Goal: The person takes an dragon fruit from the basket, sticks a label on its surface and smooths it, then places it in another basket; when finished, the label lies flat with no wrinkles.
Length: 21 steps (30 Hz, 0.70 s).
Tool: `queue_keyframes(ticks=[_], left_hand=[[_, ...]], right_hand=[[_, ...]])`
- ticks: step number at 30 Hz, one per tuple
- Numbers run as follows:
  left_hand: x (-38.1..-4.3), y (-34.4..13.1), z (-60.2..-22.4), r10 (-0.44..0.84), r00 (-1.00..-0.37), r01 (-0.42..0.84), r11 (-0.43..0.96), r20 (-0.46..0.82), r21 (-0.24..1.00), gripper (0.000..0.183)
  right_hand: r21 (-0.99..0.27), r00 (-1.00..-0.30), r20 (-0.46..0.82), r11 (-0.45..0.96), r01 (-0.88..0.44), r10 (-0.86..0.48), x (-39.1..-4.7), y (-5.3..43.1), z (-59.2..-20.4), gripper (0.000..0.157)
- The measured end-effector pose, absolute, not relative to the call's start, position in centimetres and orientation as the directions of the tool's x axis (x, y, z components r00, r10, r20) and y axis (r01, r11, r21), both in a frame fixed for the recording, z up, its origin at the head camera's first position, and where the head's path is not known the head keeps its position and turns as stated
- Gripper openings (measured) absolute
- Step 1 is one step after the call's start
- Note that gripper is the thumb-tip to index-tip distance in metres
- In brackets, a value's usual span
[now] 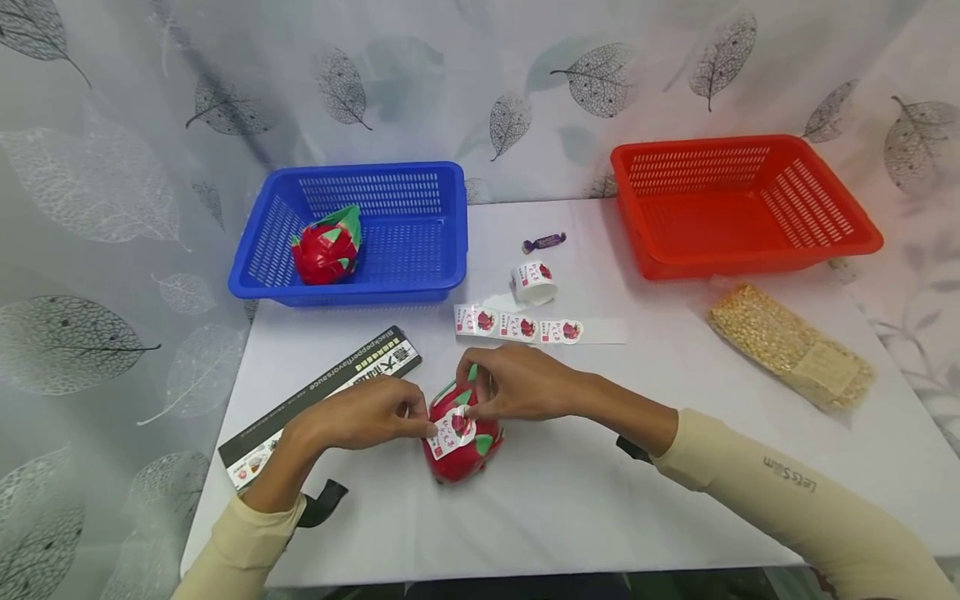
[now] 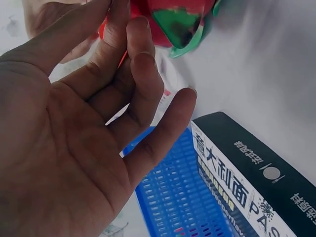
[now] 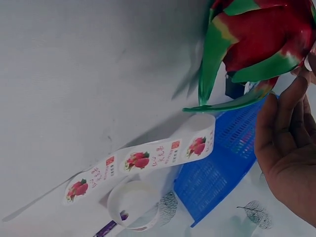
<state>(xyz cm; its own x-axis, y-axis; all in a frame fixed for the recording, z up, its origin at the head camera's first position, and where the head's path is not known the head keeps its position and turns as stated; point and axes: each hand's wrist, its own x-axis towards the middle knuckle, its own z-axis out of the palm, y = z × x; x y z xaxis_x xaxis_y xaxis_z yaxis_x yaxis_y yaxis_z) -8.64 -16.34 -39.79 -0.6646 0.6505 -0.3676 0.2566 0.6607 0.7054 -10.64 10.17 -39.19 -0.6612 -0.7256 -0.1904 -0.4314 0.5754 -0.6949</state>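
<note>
A red dragon fruit [image 1: 459,467] with green scales lies on the white table in front of the person. Over its upper face is a white sticker [image 1: 452,433] printed with a dragon fruit picture. The left hand [image 1: 367,414] pinches the sticker's left edge between thumb and index finger. From the other side, the right hand [image 1: 525,383] pinches the sticker's right edge, its fingers close to the fruit's green tips. In the right wrist view the right hand [image 3: 289,143] is beside the dragon fruit [image 3: 261,37], with a bit of white at its fingertips.
A strip of stickers [image 1: 517,326] and its roll [image 1: 535,283] lie behind the fruit, near a purple candy [image 1: 543,242]. A blue basket [image 1: 352,293] holds another dragon fruit [image 1: 327,252]. At right are a red basket [image 1: 750,258] and a bag of corn kernels [image 1: 787,342]. A pasta box [image 1: 322,400] lies left.
</note>
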Motion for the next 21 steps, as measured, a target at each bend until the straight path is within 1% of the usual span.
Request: queue_keyframes(ticks=[5,10,14,17,21], left_hand=[[-8.7,-16.59,-39.98,0.645,-0.673,0.259,0.664,-0.362,0.701,0.016],[-8.71,-16.5,-40.24,0.631,-0.678,0.244,0.678,-0.378,0.693,0.026],[-8.73,-16.17,-40.37,0.622,-0.68,0.249,0.693,-0.388,0.676,0.033],[-8.79,-15.93,-40.37,0.621,-0.683,0.256,0.696,-0.384,0.671,0.035],[-8.85,-15.86,-40.43,0.624,-0.683,0.267,0.697,-0.38,0.665,0.037]], right_hand=[[-0.702,-0.653,-0.213,0.579,-0.415,-0.727,-10.94,10.45,-39.45,0.035],[-0.713,-0.643,-0.248,0.586,-0.385,-0.725,-11.21,10.58,-39.61,0.038],[-0.713,-0.629,-0.261,0.585,-0.385,-0.732,-11.17,10.39,-39.82,0.047],[-0.699,-0.623,-0.266,0.592,-0.4,-0.735,-11.08,10.15,-39.98,0.053],[-0.676,-0.628,-0.28,0.614,-0.408,-0.726,-11.11,9.93,-40.16,0.05]])
